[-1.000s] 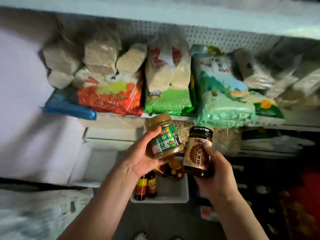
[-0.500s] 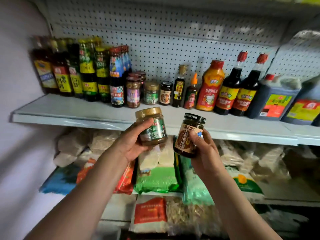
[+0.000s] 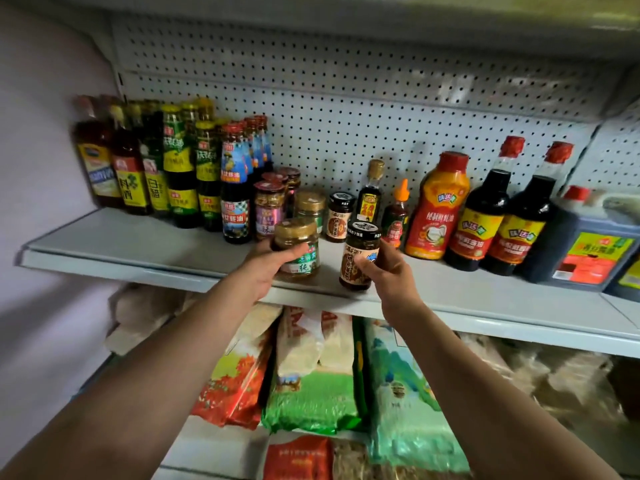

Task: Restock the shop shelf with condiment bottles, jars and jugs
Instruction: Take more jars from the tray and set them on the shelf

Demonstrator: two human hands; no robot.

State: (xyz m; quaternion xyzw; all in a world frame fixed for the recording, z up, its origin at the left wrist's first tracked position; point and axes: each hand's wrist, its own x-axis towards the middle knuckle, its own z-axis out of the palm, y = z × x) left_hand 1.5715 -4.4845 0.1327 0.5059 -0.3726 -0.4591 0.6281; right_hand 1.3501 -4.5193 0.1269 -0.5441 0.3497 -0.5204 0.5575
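Observation:
My left hand (image 3: 266, 268) grips a gold-lidded jar with a green label (image 3: 298, 249). My right hand (image 3: 388, 275) grips a black-lidded jar with a brown label (image 3: 360, 261). Both jars are upright over the front part of the grey shelf (image 3: 138, 244), at or just above its surface. Directly behind them stand a matching gold-lidded jar (image 3: 310, 207) and a matching black-lidded jar (image 3: 339, 216).
Tall sauce bottles (image 3: 180, 168) crowd the shelf's left end, with pink-labelled jars (image 3: 269, 209) beside them. To the right stand a red squeeze bottle (image 3: 438, 206), two dark soy bottles (image 3: 485, 220) and a dark jug (image 3: 585, 240). Bagged goods (image 3: 311, 375) fill the shelf below.
The view rose from the lower shelves and the tray to the condiment shelf. Both hands carried their jars up and forward, down to the shelf's front part.

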